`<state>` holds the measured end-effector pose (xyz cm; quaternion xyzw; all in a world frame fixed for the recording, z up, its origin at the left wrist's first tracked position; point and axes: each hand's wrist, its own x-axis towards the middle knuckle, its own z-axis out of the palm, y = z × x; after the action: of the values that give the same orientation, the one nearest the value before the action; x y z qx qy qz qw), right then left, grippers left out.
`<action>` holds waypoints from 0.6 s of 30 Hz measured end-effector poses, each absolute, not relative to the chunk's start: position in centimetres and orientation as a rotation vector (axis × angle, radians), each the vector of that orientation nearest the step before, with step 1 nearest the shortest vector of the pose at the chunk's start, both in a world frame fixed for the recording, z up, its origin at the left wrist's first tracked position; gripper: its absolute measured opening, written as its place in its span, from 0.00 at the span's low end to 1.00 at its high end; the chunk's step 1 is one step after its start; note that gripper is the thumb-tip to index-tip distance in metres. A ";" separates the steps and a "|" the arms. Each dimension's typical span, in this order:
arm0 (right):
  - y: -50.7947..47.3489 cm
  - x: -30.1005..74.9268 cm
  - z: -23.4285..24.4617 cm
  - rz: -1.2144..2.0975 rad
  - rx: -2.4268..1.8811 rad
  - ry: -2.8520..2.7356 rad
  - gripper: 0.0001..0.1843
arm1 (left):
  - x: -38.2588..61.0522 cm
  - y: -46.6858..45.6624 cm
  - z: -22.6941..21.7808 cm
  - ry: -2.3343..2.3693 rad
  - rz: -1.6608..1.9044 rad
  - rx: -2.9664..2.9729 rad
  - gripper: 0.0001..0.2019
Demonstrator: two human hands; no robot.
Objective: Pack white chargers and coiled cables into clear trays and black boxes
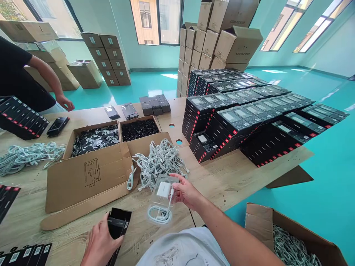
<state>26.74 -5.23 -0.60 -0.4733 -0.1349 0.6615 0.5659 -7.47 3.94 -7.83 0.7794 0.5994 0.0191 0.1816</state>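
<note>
My right hand (pixel 187 192) grips the upper right edge of a clear plastic tray (pixel 154 201). A white charger block (pixel 164 190) and a coiled white cable (pixel 159 215) lie inside this tray. To the lower left, my left hand (pixel 101 238) is wrapped around a black retail box (pixel 119 223), its upper end open. A heap of white coiled cables (pixel 159 162) rests just beyond the tray, with one separate cable bundle (pixel 131 179) at its left.
Stacked black boxes (pixel 235 114) fill the table's right side. An open carton (pixel 88 181) holds black-and-white discs (pixel 95 138) and small black pieces (pixel 140 129). Another person's hand (pixel 65 102) hangs at the far left. A box of cables (pixel 294 245) stands lower right.
</note>
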 end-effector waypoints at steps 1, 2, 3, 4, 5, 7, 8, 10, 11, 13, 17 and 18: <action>-5.0 26.0 -0.2 1.536 -1.053 -0.286 0.39 | -6.1 3.5 -6.5 1.612 0.101 2.247 0.46; -4.7 25.2 0.1 1.497 -0.993 -0.254 0.40 | -4.7 3.0 -5.2 1.553 0.160 2.275 0.46; -4.2 24.4 0.4 1.438 -0.946 -0.228 0.39 | -3.4 2.4 -4.0 1.483 0.215 2.296 0.46; -3.7 23.5 0.7 1.362 -0.920 -0.214 0.38 | -2.1 1.9 -2.9 1.419 0.267 2.310 0.45; -3.2 22.8 0.8 1.280 -0.913 -0.214 0.37 | -1.1 1.4 -2.0 1.374 0.310 2.324 0.45; -2.3 21.8 0.9 1.129 -0.950 -0.242 0.36 | 0.4 0.6 -0.8 1.306 0.380 2.354 0.46; -2.0 21.6 0.8 1.073 -0.983 -0.268 0.36 | 0.8 0.4 -0.4 1.294 0.414 2.364 0.47; -1.9 21.8 0.5 1.007 -1.050 -0.333 0.36 | 1.2 0.3 0.0 1.298 0.479 2.364 0.47; -2.1 22.0 0.4 0.991 -1.078 -0.368 0.36 | 1.3 0.3 0.1 1.312 0.507 2.356 0.47; -2.7 22.7 0.1 0.978 -1.127 -0.438 0.34 | 1.4 0.4 0.3 1.344 0.535 2.342 0.45; -4.3 23.4 0.2 0.996 -1.191 -0.548 0.32 | 2.0 0.3 0.1 1.361 0.582 2.267 0.44; -4.7 23.3 0.5 0.991 -1.203 -0.587 0.31 | 2.3 0.1 -0.1 1.353 0.600 2.217 0.45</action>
<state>23.31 -4.67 0.49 -0.5345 -0.2607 0.4401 0.6728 2.29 0.12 -0.11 0.8082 0.4934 0.2189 0.2356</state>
